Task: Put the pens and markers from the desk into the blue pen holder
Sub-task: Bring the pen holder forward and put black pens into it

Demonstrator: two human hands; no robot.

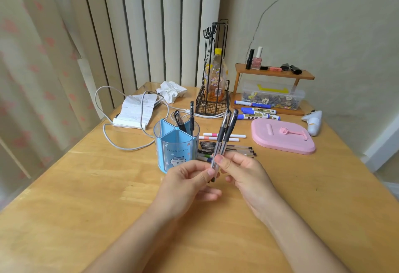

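Note:
The blue pen holder (172,145) stands mid-desk with two black pens (191,117) upright in its back compartments. Just in front of it and to its right, my left hand (187,184) and my right hand (244,173) together pinch the lower ends of two black gel pens (224,134), which tilt up and to the right. Behind my hands several clear gel pens (228,148) lie on the desk beside the holder. Two white highlighters (224,136) lie beyond them. Three blue-capped whiteboard markers (257,113) lie farther back.
A pink flat stand (282,135) lies to the right. A wooden shelf (274,74) with cosmetics and a clear box sits at the back right. A wire rack (212,102) holds a bottle. White cables (121,141), papers and a tissue lie at the back left.

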